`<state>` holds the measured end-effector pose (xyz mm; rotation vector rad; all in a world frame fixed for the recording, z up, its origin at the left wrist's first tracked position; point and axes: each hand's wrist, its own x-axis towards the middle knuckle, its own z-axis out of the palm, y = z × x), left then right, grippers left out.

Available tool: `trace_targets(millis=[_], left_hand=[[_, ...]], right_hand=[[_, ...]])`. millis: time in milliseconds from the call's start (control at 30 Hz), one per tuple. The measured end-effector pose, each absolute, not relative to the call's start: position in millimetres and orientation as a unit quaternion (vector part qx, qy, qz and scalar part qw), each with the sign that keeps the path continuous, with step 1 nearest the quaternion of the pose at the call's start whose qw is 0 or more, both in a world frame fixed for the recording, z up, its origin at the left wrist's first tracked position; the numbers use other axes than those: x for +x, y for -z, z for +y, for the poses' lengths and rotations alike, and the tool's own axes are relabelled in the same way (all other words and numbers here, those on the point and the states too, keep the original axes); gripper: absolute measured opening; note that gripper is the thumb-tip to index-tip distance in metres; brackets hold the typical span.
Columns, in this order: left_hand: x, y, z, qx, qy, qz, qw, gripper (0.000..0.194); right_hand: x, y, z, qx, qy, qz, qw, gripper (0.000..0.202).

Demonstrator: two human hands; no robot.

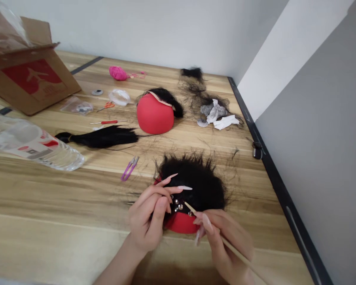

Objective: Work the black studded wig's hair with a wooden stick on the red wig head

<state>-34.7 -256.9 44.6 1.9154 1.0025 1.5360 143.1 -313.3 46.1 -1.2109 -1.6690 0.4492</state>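
A black-haired wig piece (pixel 195 180) lies over a red head form (pixel 182 223) close in front of me. Several round shiny pin heads (pixel 180 206) dot its near edge. My left hand (pixel 150 215) rests on the left of the wig, two long-nailed fingers stretched over the hair and the thumb bent against the other fingers. Hair seems to be pressed under it, though the fingertips are partly hidden. My right hand (pixel 225 239) is closed around a thin wooden stick (pixel 237 253), whose pointed tip touches or nearly touches the hair beside the pins.
Purple thread snips (pixel 129 169) lie left of the wig. Behind are a black hair bundle (pixel 106 136), a second red head form (pixel 154 114), a red-handled hook (pixel 109 122) and orange scissors (pixel 107 105). A water bottle (pixel 38 144) and cardboard box (pixel 32 79) stand left; crumpled tissue (pixel 216 113) lies right.
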Motion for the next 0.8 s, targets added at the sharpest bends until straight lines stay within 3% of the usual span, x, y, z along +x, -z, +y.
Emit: trace_targets(millis=[800], left_hand=[[-34.9,-42.7,-256.4,0.704,-0.563,0.353,0.252,0.033]], right_hand=[[151.0,-34.5,-314.4,-0.473,-0.189,-0.719,0.473,0.021]])
